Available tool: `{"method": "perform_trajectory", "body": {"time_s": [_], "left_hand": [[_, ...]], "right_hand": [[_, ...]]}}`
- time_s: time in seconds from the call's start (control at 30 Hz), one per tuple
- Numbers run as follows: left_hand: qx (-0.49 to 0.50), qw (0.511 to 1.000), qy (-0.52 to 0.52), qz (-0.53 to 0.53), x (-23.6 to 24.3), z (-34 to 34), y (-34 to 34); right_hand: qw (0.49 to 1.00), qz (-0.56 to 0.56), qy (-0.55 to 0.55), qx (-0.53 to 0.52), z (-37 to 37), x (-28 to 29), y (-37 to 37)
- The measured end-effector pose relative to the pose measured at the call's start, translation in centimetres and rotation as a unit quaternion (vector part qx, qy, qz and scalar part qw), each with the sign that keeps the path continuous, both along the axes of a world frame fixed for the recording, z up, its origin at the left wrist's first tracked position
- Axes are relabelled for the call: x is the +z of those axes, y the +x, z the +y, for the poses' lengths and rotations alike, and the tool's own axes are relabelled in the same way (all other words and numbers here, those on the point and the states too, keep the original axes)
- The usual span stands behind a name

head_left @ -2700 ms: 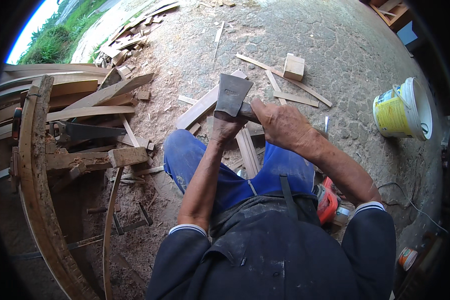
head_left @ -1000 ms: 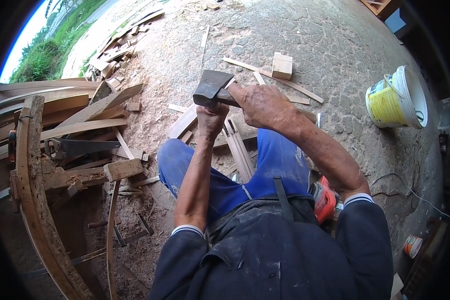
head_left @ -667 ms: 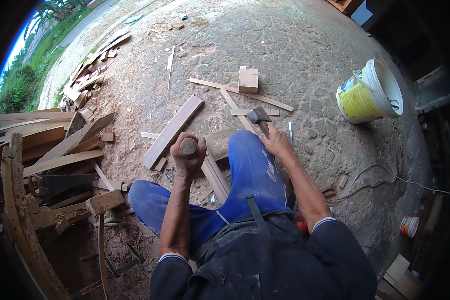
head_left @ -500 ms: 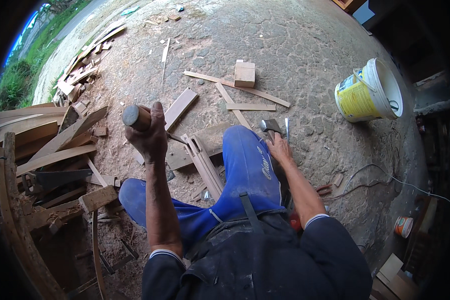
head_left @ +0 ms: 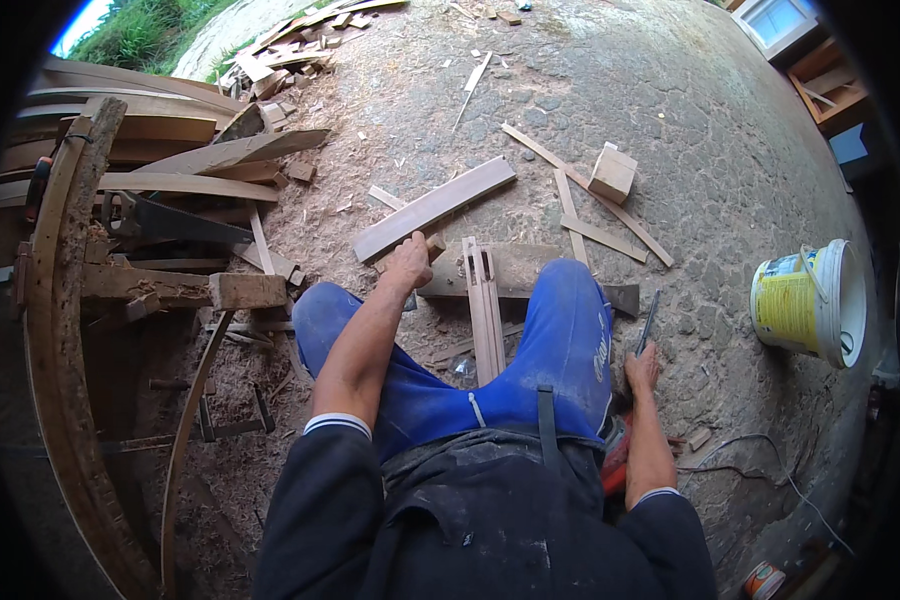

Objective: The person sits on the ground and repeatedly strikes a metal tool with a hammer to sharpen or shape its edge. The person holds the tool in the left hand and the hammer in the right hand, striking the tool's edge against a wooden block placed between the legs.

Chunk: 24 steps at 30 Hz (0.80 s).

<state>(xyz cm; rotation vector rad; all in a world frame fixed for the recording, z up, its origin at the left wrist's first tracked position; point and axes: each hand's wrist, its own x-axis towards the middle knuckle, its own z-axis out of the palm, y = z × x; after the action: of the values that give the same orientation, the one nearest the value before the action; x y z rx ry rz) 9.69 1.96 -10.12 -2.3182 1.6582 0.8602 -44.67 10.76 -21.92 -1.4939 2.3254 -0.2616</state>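
Observation:
My left hand (head_left: pixel 410 262) is closed around a wooden-handled chisel, whose handle end (head_left: pixel 435 246) shows past the fingers; its blade is hidden. It is low, beside a pale planed board (head_left: pixel 435 208). A slotted wooden piece (head_left: pixel 484 310) stands between my knees, leaning over a flat wooden block (head_left: pixel 448 280) on the ground. Out past my right knee, my right hand (head_left: pixel 643 368) grips a tool with a narrow metal blade (head_left: pixel 650 318) pointing away from me; its handle is hidden in the fingers. Near that knee lies a dark metal tool head (head_left: pixel 623 299).
Curved timber pieces (head_left: pixel 170 135) and a handsaw (head_left: pixel 185 222) crowd the left side. Ahead lie thin strips (head_left: pixel 600 238) and a wooden cube (head_left: pixel 613 174). A yellow and white bucket (head_left: pixel 798 300) lies tilted at right. A red tool (head_left: pixel 617 460) and a cable (head_left: pixel 790 480) are near my right arm.
My left hand has come down from its raised position with the chisel. My right hand has left the dark tool head and now holds the narrow-bladed tool. The view has shifted leftward.

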Motion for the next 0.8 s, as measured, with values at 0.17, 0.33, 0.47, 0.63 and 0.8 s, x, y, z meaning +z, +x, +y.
{"method": "perform_trajectory", "body": {"time_s": [0.17, 0.33, 0.47, 0.63, 0.8], "left_hand": [[-0.145, 0.925, -0.347, 0.051, 8.0, 1.0, -6.5], [-0.429, 0.769, -0.405, 0.246, 15.1, 1.8, -16.8], [-0.405, 0.703, -0.539, 0.227, 18.0, 0.3, -15.7], [0.024, 0.684, -0.603, 0.409, 18.4, 0.0, -10.6], [0.197, 0.656, -0.51, 0.521, 16.0, 1.4, -9.5]], "right_hand": [[0.871, -0.473, -0.058, -0.123, -6.2, 10.1, 4.1], [0.612, -0.786, -0.06, -0.07, -9.4, 24.4, 16.4], [0.559, -0.812, -0.054, 0.156, -9.9, 26.7, 20.7], [0.933, -0.292, -0.155, 0.14, -10.4, 15.2, 14.5], [0.986, -0.153, -0.023, 0.065, -3.6, -0.2, 5.4]]}}
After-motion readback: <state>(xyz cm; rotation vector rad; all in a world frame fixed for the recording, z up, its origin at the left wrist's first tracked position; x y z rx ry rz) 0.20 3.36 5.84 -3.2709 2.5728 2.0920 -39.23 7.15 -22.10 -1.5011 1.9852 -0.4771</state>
